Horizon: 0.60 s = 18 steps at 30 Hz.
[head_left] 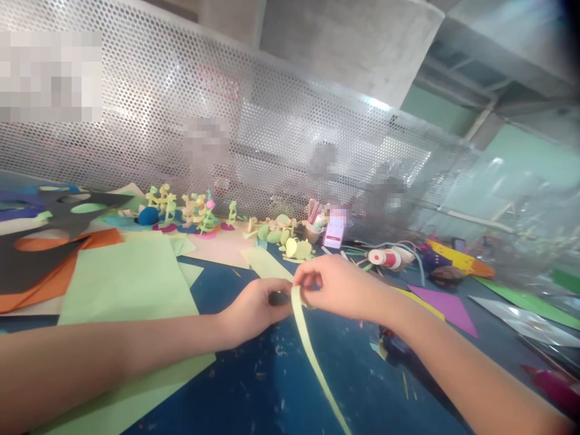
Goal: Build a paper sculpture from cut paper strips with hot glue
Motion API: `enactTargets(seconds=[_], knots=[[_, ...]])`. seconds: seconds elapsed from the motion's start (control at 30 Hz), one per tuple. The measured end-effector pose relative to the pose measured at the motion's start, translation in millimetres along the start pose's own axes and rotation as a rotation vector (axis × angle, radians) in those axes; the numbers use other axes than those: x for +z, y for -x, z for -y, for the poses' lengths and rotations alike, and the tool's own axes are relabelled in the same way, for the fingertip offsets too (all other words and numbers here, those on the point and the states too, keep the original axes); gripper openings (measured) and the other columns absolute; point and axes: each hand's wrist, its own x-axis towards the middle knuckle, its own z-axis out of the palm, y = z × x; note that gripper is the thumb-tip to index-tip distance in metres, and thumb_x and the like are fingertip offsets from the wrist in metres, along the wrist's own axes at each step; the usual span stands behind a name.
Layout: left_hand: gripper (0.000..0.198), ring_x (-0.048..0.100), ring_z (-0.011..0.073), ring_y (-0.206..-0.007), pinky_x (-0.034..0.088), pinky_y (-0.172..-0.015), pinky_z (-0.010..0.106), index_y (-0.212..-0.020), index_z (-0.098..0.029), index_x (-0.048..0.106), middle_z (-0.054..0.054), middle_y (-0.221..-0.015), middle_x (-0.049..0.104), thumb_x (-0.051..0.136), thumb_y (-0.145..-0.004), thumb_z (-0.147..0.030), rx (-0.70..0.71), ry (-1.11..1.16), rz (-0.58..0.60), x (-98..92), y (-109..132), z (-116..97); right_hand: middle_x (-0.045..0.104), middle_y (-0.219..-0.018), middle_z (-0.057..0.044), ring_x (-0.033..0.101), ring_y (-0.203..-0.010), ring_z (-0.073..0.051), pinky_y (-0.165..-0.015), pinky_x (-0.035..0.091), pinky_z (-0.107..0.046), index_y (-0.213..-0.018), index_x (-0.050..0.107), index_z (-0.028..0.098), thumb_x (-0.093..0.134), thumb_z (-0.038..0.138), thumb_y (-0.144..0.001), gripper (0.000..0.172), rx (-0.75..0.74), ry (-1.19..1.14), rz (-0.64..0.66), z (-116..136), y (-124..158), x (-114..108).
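A long, narrow pale yellow-green strip (pixel 312 353) hangs from between my two hands and curves down past the lower edge of the view. Its upper end is pinched by my right hand (pixel 338 284), fingers curled and closed. My left hand (pixel 258 308) meets it from the other side, thumb and fingertips pressed together at the same end. Where the fingertips touch, the strip's end is partly hidden. Beneath my left forearm lie light green sheets (pixel 129 272). Behind the hands a pale yellow-green piece (pixel 267 264) lies flat on the blue table (pixel 240 386).
Small yellow-green figures on coloured bases (pixel 208 217) stand at the back. Near them are a pen cup (pixel 313 229) and a lit phone (pixel 335 228). A red-and-white roll (pixel 385 258) and a purple sheet (pixel 446 309) lie right; dark and orange sheets (pixel 104 240) left. Perforated metal panels (pixel 272 121) rise behind.
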Motion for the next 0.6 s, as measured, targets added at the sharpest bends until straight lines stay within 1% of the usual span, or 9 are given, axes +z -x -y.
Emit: enactTargets(seconds=[0.07,0.13,0.17,0.23,0.3,0.4,0.47,0.53,0.6], knots=[[0.016,0.059,0.0171,-0.075,0.045,-0.07,0.027,-0.084,-0.018,0.066,0.001,-0.082,0.067,0.058,-0.076,-0.03,0.005,0.027,0.002,0.3,0,0,0.064,-0.059,0.001,0.053,-0.051,-0.012,-0.048,0.038,-0.023,-0.073,0.065,0.021,0.056,0.014,-0.066,0.014,0.11,-0.22,0.137,-8,-6,-5],[0.018,0.059,0.0172,-0.078,0.044,-0.072,0.027,-0.085,-0.018,0.066,0.002,-0.087,0.066,0.059,-0.076,-0.033,-0.004,0.063,0.009,0.5,-1,-1,0.063,-0.057,0.002,0.055,-0.054,-0.011,-0.052,0.039,-0.022,-0.079,0.064,0.019,0.054,0.012,-0.067,0.017,0.18,-0.411,0.211,-16,-9,-8],[0.019,0.059,0.017,-0.079,0.044,-0.073,0.028,-0.086,-0.018,0.065,0.002,-0.088,0.066,0.059,-0.076,-0.033,-0.015,0.086,0.022,0.6,-1,-1,0.063,-0.058,0.002,0.055,-0.056,-0.01,-0.054,0.039,-0.022,-0.081,0.063,0.019,0.054,0.012,-0.068,0.017,0.206,-0.499,0.226,-21,-10,-8],[0.018,0.058,0.0163,-0.08,0.044,-0.073,0.028,-0.087,-0.018,0.062,0.003,-0.089,0.065,0.058,-0.077,-0.034,-0.035,0.144,0.044,0.9,-1,-1,0.062,-0.06,0.003,0.054,-0.057,-0.009,-0.055,0.039,-0.02,-0.08,0.062,0.018,0.056,0.014,-0.071,0.012,0.249,-0.678,0.24,-30,-9,-7],[0.019,0.058,0.0153,-0.08,0.044,-0.072,0.027,-0.091,-0.019,0.056,0.002,-0.089,0.064,0.059,-0.077,-0.032,-0.044,0.214,0.048,1.3,-1,-2,0.062,-0.065,0.002,0.054,-0.058,-0.008,-0.056,0.04,-0.019,-0.078,0.061,0.017,0.06,0.018,-0.072,0.007,0.28,-0.864,0.236,-39,-6,-3],[0.029,0.057,0.0141,-0.078,0.044,-0.068,0.026,-0.099,-0.022,0.045,0.002,-0.089,0.064,0.061,-0.076,-0.03,-0.055,0.307,0.044,1.2,-1,-3,0.062,-0.074,0.001,0.056,-0.066,-0.008,-0.063,0.043,-0.02,-0.082,0.061,0.016,0.063,0.023,-0.073,0.012,0.314,-1.089,0.17,-50,1,8],[0.031,0.058,0.0137,-0.076,0.044,-0.066,0.026,-0.101,-0.023,0.041,0.002,-0.088,0.064,0.059,-0.078,-0.031,-0.058,0.345,0.062,0.8,-1,-4,0.061,-0.077,0.0,0.057,-0.069,-0.009,-0.066,0.044,-0.021,-0.081,0.06,0.016,0.065,0.025,-0.073,0.013,0.361,-1.177,0.076,-53,5,17],[0.031,0.058,0.0144,-0.077,0.044,-0.065,0.026,-0.105,-0.023,0.043,0.003,-0.09,0.064,0.057,-0.079,-0.032,-0.063,0.359,0.075,0.3,-1,-4,0.06,-0.073,0.002,0.055,-0.064,-0.008,-0.062,0.044,-0.021,-0.077,0.06,0.016,0.067,0.028,-0.071,0.015,0.415,-1.212,-0.029,-54,8,26],[0.033,0.058,0.0155,-0.08,0.044,-0.065,0.026,-0.109,-0.023,0.048,0.003,-0.093,0.064,0.057,-0.079,-0.034,-0.075,0.335,0.069,0.2,-2,-4,0.058,-0.067,0.003,0.05,-0.055,-0.005,-0.055,0.042,-0.018,-0.073,0.06,0.016,0.069,0.03,-0.069,0.018,0.446,-1.213,-0.108,-53,11,34]])
